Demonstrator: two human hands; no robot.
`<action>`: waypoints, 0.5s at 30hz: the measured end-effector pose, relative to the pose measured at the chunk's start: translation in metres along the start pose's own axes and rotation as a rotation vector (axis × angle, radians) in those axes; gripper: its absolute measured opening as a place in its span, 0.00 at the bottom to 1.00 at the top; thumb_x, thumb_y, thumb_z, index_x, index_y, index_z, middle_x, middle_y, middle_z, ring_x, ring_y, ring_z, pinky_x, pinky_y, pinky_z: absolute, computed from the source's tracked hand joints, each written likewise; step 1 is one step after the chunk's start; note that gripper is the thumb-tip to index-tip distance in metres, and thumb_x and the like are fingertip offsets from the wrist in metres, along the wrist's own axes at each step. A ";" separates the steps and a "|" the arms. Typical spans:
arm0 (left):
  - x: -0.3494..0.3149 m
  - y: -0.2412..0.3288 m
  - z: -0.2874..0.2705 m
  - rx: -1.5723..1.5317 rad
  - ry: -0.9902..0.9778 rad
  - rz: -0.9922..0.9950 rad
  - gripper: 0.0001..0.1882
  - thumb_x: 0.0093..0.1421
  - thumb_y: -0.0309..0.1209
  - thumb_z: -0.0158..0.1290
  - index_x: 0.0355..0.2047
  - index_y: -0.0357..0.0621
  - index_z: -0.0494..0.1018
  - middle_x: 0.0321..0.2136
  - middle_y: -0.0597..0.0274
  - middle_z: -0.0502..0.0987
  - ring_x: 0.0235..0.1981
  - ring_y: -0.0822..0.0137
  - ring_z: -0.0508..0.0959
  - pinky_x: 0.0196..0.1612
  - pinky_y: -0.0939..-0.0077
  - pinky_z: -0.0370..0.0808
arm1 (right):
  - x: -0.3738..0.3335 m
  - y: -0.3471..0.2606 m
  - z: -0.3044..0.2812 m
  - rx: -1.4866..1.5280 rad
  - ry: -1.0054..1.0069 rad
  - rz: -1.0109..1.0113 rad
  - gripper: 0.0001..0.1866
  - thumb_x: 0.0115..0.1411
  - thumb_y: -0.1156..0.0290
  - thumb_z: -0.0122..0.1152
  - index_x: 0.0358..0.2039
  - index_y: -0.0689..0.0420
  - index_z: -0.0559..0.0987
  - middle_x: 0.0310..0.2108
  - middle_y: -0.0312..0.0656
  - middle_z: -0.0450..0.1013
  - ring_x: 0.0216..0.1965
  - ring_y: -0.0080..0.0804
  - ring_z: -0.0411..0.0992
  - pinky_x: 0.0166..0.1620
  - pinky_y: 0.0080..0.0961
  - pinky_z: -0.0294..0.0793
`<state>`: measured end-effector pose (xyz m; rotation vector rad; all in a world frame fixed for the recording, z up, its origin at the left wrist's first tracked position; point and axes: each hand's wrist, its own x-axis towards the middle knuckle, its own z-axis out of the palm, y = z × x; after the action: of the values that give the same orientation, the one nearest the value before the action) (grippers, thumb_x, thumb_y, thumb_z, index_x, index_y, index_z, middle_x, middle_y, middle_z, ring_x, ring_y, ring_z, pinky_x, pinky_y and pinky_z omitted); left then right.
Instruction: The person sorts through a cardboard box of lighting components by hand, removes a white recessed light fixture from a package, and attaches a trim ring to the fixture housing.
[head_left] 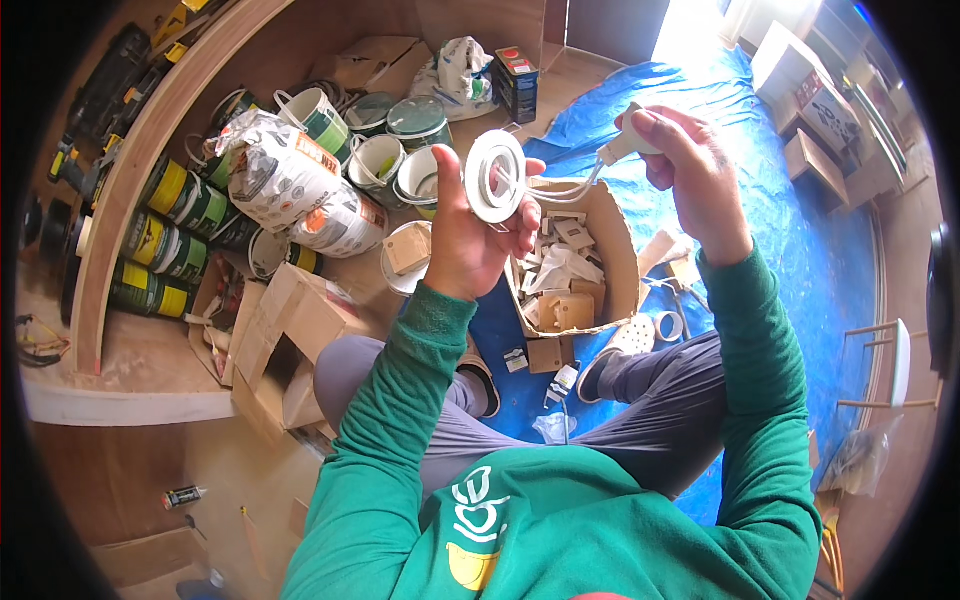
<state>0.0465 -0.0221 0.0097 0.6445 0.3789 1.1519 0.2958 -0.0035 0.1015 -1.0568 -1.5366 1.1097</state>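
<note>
Near the centre of the frame, the left hand (470,235) holds a round white light fitting (495,175), its fingers (525,215) curled around the ring's rim with the thumb up along its left edge. A white cable (560,190) runs from the ring to a small white connector block (625,140), pinched between the fingers of the right hand (690,170) at upper centre-right. Just below both hands sits an open cardboard box (615,250) of small packages on a blue tarp (800,250). Paint cans (415,120) and paper sacks (290,185) crowd the upper left.
</note>
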 end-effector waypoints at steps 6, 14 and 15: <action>0.001 -0.003 0.007 0.206 0.023 -0.027 0.57 0.61 0.80 0.28 0.53 0.32 0.73 0.23 0.55 0.80 0.19 0.68 0.79 0.21 0.79 0.74 | 0.000 0.007 0.008 0.165 -0.058 -0.027 0.19 0.66 0.52 0.65 0.38 0.57 0.82 0.25 0.30 0.72 0.27 0.16 0.68 0.33 0.16 0.68; 0.000 -0.012 0.014 0.173 0.098 0.031 0.42 0.71 0.69 0.30 0.57 0.43 0.71 0.30 0.57 0.81 0.22 0.68 0.79 0.22 0.75 0.75 | -0.012 0.043 0.048 0.155 -0.238 -0.008 0.27 0.64 0.61 0.72 0.57 0.65 0.78 0.41 0.37 0.80 0.36 0.16 0.74 0.40 0.19 0.75; -0.001 -0.013 0.013 0.187 0.072 0.043 0.39 0.73 0.66 0.30 0.58 0.45 0.71 0.32 0.58 0.81 0.23 0.68 0.80 0.22 0.75 0.75 | -0.015 0.045 0.054 0.121 -0.240 0.011 0.28 0.63 0.61 0.73 0.58 0.65 0.78 0.40 0.37 0.79 0.36 0.16 0.74 0.40 0.19 0.75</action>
<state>0.0626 -0.0294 0.0112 0.7787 0.5401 1.1918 0.2517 -0.0172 0.0468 -0.8761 -1.6268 1.3592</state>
